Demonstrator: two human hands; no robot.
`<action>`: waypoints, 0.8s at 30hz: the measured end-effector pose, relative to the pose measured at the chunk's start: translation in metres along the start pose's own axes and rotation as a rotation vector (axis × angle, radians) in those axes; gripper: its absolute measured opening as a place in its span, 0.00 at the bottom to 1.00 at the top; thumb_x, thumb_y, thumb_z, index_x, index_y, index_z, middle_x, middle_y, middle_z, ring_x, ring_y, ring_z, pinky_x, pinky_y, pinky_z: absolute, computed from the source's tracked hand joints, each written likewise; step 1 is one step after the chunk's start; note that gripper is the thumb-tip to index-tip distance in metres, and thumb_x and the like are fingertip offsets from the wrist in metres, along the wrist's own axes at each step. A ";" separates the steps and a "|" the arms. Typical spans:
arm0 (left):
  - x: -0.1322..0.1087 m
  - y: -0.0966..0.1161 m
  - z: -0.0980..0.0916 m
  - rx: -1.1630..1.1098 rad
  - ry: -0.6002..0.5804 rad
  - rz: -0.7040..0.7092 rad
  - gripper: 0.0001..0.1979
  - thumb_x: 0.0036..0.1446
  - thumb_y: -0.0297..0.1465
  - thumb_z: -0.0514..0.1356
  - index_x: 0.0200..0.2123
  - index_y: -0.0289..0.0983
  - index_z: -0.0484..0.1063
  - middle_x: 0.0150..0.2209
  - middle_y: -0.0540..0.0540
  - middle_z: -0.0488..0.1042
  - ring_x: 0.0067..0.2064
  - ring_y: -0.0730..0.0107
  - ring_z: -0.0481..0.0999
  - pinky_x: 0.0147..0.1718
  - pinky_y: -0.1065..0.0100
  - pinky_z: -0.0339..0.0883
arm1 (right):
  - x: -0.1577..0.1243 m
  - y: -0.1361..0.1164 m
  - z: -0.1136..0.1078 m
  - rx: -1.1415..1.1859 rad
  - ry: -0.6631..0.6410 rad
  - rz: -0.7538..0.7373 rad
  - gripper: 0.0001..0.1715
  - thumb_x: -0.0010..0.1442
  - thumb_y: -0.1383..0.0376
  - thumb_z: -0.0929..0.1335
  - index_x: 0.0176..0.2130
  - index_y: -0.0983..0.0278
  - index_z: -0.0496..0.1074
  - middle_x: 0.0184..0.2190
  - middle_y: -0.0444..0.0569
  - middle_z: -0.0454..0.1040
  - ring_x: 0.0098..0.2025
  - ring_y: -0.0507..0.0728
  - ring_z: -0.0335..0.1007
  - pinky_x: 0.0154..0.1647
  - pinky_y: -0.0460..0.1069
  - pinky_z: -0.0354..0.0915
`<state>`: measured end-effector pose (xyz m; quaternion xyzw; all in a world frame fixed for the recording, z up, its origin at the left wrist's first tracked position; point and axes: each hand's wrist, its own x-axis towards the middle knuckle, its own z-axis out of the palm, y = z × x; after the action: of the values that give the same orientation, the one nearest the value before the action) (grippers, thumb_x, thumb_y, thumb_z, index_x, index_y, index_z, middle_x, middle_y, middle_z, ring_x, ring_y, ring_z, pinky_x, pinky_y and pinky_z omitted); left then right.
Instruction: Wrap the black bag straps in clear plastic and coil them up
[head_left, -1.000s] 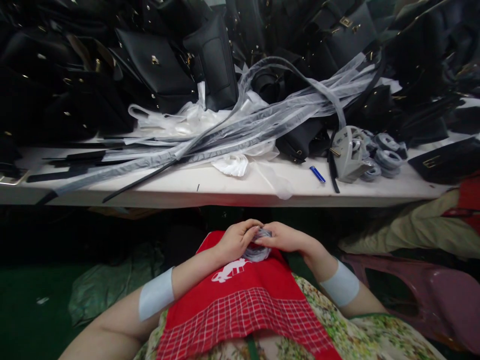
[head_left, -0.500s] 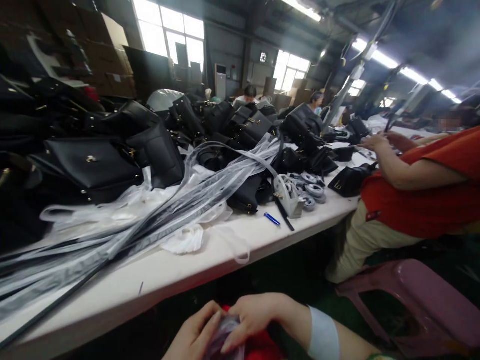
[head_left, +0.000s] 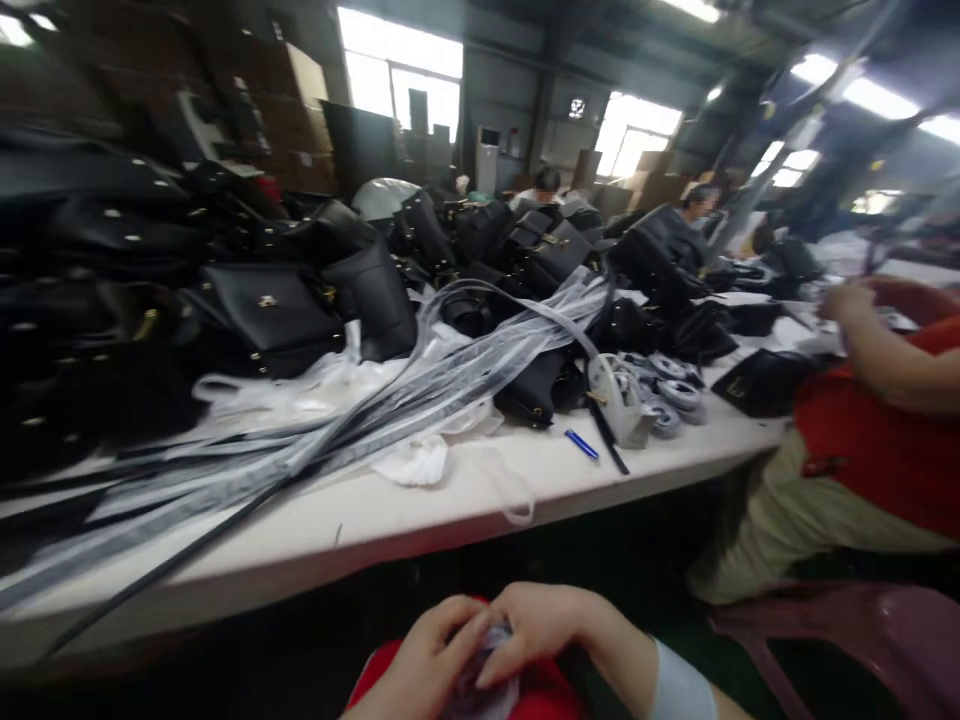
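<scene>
Both my hands meet at the bottom edge of the head view, over my red apron. My left hand and my right hand have their fingers curled round a small roll of clear tape, which shows only partly between them. A pale band wraps my right wrist. The white table stands in front of my hands, and nothing on it touches them.
Black handbags are heaped along the table's far side. Plastic-sleeved black straps trail across it. A tape dispenser with tape rolls and a blue pen lie right of centre. A co-worker in red sits at right on a pink stool.
My view has swung up from my lap to the table and the hall, then slightly left. My hands stay together on the tape roll.
</scene>
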<state>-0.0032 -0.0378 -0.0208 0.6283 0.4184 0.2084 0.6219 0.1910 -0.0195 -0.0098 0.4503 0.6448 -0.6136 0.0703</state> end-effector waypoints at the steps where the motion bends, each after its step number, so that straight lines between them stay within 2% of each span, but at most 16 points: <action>1: -0.002 0.001 0.000 -0.006 0.031 -0.001 0.24 0.60 0.49 0.53 0.35 0.35 0.78 0.36 0.43 0.78 0.39 0.62 0.75 0.40 0.67 0.68 | 0.002 0.001 0.000 0.012 -0.002 -0.022 0.25 0.46 0.50 0.75 0.41 0.60 0.79 0.30 0.39 0.75 0.32 0.52 0.69 0.33 0.42 0.63; 5: -0.007 -0.001 -0.002 0.012 0.161 -0.018 0.18 0.59 0.42 0.55 0.33 0.34 0.78 0.34 0.43 0.78 0.37 0.64 0.75 0.38 0.68 0.67 | 0.015 0.001 0.001 -0.009 -0.021 -0.070 0.23 0.49 0.52 0.74 0.42 0.62 0.79 0.32 0.42 0.76 0.34 0.54 0.70 0.35 0.44 0.64; 9: -0.014 -0.006 -0.005 -0.013 0.217 -0.037 0.17 0.58 0.39 0.56 0.36 0.34 0.80 0.36 0.43 0.79 0.38 0.63 0.76 0.38 0.68 0.67 | 0.015 -0.019 0.001 -0.165 -0.024 -0.046 0.22 0.51 0.54 0.73 0.43 0.62 0.78 0.35 0.44 0.77 0.36 0.57 0.72 0.36 0.46 0.65; 13: -0.020 -0.012 -0.010 -0.087 0.249 -0.020 0.15 0.58 0.37 0.56 0.36 0.35 0.81 0.36 0.44 0.81 0.38 0.63 0.77 0.38 0.67 0.68 | 0.002 -0.068 -0.015 -0.576 0.144 -0.083 0.24 0.45 0.52 0.76 0.40 0.60 0.77 0.38 0.49 0.77 0.40 0.61 0.72 0.41 0.50 0.65; 16: -0.021 -0.022 -0.013 -0.165 0.239 -0.056 0.16 0.58 0.37 0.56 0.38 0.35 0.81 0.37 0.43 0.81 0.38 0.61 0.78 0.38 0.66 0.69 | 0.004 -0.122 -0.037 -0.702 0.243 -0.226 0.15 0.53 0.55 0.72 0.41 0.58 0.76 0.40 0.48 0.77 0.43 0.60 0.72 0.44 0.50 0.64; 18: -0.022 -0.031 -0.017 -0.202 0.251 -0.073 0.16 0.57 0.38 0.57 0.39 0.36 0.80 0.39 0.42 0.81 0.40 0.59 0.79 0.39 0.64 0.70 | 0.020 -0.160 -0.054 -0.737 0.299 -0.319 0.11 0.59 0.57 0.68 0.41 0.58 0.76 0.40 0.48 0.77 0.42 0.58 0.72 0.44 0.49 0.64; 20: -0.023 -0.040 -0.023 -0.211 0.269 -0.046 0.14 0.56 0.38 0.59 0.38 0.39 0.81 0.39 0.44 0.81 0.42 0.58 0.79 0.43 0.63 0.70 | 0.050 -0.195 -0.073 -0.806 0.371 -0.416 0.11 0.61 0.58 0.66 0.41 0.60 0.76 0.40 0.50 0.77 0.42 0.58 0.72 0.44 0.50 0.64; 22: -0.028 -0.048 -0.033 -0.226 0.248 -0.014 0.11 0.57 0.39 0.60 0.36 0.43 0.81 0.39 0.46 0.81 0.44 0.58 0.78 0.46 0.62 0.69 | 0.092 -0.225 -0.092 -0.876 0.451 -0.482 0.12 0.62 0.61 0.65 0.40 0.62 0.76 0.40 0.51 0.77 0.42 0.59 0.72 0.45 0.51 0.64; 24: -0.035 -0.052 -0.046 -0.257 0.206 -0.003 0.10 0.59 0.41 0.60 0.39 0.47 0.79 0.43 0.47 0.79 0.47 0.60 0.77 0.48 0.61 0.69 | 0.138 -0.250 -0.111 -0.947 0.507 -0.475 0.12 0.63 0.63 0.64 0.40 0.63 0.77 0.41 0.52 0.78 0.44 0.59 0.73 0.46 0.51 0.64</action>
<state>-0.0729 -0.0441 -0.0550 0.5183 0.4510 0.3226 0.6510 -0.0058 0.1831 0.1097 0.3456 0.9287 -0.1306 -0.0322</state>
